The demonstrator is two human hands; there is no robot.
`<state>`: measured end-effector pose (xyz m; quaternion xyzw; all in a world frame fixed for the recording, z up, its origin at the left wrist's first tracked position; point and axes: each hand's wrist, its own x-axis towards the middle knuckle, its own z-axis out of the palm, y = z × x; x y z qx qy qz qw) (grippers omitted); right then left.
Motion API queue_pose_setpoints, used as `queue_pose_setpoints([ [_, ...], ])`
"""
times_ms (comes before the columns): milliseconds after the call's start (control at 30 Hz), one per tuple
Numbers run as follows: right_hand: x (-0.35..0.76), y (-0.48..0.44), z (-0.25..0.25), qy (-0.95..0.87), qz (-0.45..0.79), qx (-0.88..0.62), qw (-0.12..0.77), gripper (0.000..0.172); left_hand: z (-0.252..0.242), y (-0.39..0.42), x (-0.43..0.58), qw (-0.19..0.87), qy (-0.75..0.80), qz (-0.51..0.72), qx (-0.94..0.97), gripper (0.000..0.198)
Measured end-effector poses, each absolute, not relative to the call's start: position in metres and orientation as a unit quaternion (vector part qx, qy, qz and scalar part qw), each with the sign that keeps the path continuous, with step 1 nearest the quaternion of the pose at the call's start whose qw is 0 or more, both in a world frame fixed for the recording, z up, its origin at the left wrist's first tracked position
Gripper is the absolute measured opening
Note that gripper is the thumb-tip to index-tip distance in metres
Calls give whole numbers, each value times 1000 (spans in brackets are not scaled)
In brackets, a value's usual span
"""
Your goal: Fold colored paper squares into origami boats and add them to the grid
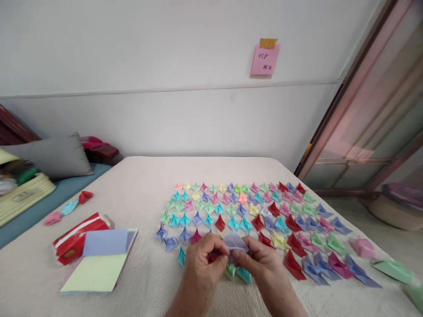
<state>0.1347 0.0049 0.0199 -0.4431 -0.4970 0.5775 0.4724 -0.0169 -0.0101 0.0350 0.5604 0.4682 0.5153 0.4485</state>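
Note:
A pale lavender sheet of folded origami paper is held between my two hands above the near side of the table. My left hand pinches its left edge between thumb and fingertips. My right hand grips the right side, thumb on the near face. Behind and around the hands spread rows of small folded paper boats with pointed ends, in red, turquoise, green, pink, yellow and lavender. A turquoise boat and a green boat lie just under the hands, partly covered by them.
A stack of coloured paper lies at left beside a red packet. Small crumpled or folded pieces sit near the left edge, and green paper at the right. Behind the cloth-covered table is a wall with a pink note.

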Motion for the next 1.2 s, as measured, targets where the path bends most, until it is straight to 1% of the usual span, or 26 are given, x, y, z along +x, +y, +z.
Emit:
queue_pose_setpoints([
  [200, 135, 4, 15, -430, 627, -420, 496, 31, 31, -9, -15, 449, 465, 522, 557, 9],
  [300, 135, 5, 16, -431, 620, -425, 499, 31, 29, -10, -12, 485, 454, 531, 526, 6],
  [333, 135, 5, 17, -437, 615, -428, 498, 30, 29, -11, -12, 509, 443, 537, 506, 9],
  [433, 136, 4, 21, -466, 588, -439, 494, 25, 28, -10, -11, 580, 402, 550, 447, 28],
  [500, 135, 2, 22, -486, 568, -448, 491, 25, 26, -7, -13, 600, 392, 535, 448, 25],
  [567, 134, 1, 23, -501, 551, -455, 488, 26, 23, -5, -15, 597, 404, 511, 468, 17],
  [633, 133, 0, 23, -509, 542, -457, 487, 27, 20, -3, -16, 579, 423, 507, 478, 16],
  [833, 129, -1, 25, -497, 558, -460, 480, 31, 18, -5, -14, 557, 438, 530, 465, 19],
  [1033, 133, 3, 21, -490, 558, -464, 482, 31, 18, -3, -15, 582, 462, 533, 404, 22],
  [1200, 136, 4, 22, -476, 573, -453, 490, 31, 27, -6, -16, 569, 470, 551, 390, 26],
])
